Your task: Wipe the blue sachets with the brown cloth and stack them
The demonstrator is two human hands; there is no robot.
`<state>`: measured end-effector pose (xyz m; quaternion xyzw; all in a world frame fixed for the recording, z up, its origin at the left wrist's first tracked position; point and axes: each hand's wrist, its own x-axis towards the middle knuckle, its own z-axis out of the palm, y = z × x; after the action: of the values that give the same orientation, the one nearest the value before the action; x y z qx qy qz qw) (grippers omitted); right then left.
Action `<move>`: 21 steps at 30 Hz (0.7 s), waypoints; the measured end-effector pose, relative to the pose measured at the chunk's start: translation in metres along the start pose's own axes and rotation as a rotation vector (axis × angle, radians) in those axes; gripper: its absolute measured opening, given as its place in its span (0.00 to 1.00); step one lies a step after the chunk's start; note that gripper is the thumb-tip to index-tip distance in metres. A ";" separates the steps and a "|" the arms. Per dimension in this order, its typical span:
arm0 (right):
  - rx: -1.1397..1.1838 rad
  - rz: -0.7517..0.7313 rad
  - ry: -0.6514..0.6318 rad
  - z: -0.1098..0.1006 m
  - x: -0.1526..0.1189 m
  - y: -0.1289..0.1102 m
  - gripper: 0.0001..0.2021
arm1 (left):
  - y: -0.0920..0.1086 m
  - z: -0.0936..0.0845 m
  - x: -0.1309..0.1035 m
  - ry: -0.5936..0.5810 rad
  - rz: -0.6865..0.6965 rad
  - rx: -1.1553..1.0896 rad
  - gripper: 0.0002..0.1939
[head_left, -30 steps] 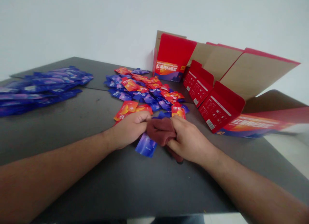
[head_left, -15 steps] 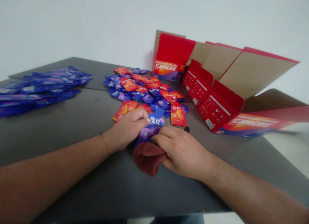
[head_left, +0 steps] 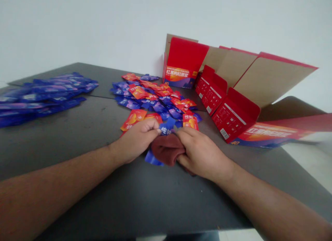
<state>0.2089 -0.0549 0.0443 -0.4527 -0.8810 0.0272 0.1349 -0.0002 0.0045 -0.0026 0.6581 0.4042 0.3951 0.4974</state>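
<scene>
My left hand [head_left: 141,139] pinches the left edge of a blue pouch [head_left: 153,158] near its top. In my right hand [head_left: 198,149] is a bunched brown cloth [head_left: 168,149], which lies over the front of that pouch and hides its middle. Only the pouch's spouted upper end and its lower corner show. An orange-red pouch [head_left: 133,118] lies just behind my left hand, and another orange-red pouch [head_left: 190,121] lies behind my right hand, partly covered by it.
Behind my hands a mixed heap of red and blue pouches [head_left: 153,95] spreads over the dark table [head_left: 109,199]. Blue pouches [head_left: 54,92] are piled at the left. Red cartons with raised lids, including a front one [head_left: 232,114], line the right side and back.
My right hand has moved the brown cloth up the pouch, from its lower end toward its top. My left hand keeps its hold in about the same place.
</scene>
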 end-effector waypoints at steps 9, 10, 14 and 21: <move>0.019 0.016 0.022 -0.001 0.001 0.007 0.09 | -0.001 -0.001 -0.001 -0.043 -0.010 -0.002 0.09; 0.008 0.069 0.056 -0.002 0.002 0.009 0.07 | -0.001 -0.001 -0.001 -0.040 -0.017 -0.001 0.09; 0.059 0.115 0.102 -0.002 0.004 0.017 0.07 | 0.001 0.000 -0.002 -0.057 -0.045 0.022 0.09; 0.086 0.161 0.146 -0.003 0.006 0.019 0.07 | 0.007 -0.001 -0.003 -0.089 -0.008 0.061 0.09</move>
<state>0.2218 -0.0391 0.0452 -0.5165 -0.8277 0.0424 0.2154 -0.0012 0.0007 0.0035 0.6883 0.3963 0.3507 0.4961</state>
